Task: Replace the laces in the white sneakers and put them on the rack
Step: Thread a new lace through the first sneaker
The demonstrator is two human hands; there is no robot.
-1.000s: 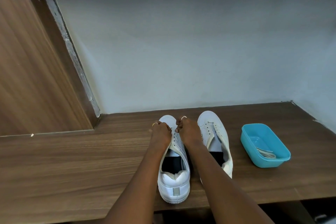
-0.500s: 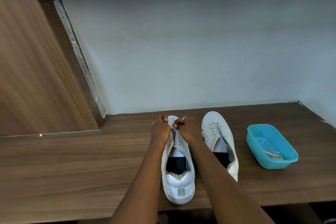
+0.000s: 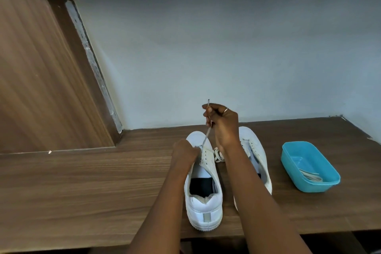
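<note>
Two white sneakers stand side by side on the wooden shelf [image 3: 82, 181], toes toward the wall. My left hand [image 3: 184, 151] grips the left sneaker [image 3: 203, 208] at its front eyelets. My right hand [image 3: 221, 125] is raised above the toe and pinches a white lace [image 3: 206, 136], which runs taut down to the eyelets. More of the lace lies bunched between the shoes. The right sneaker [image 3: 258, 154] is partly hidden behind my right forearm.
A turquoise plastic tub [image 3: 327, 184] with white laces [image 3: 310, 176] in it sits on the shelf to the right of the shoes. A pale wall closes the back, a wooden panel [image 3: 31, 78] stands at the left, and a green shelf edge runs overhead.
My right hand has lifted from the left sneaker's toe, drawing the lace up and out through the eyelets. My left hand has stayed on the shoe.
</note>
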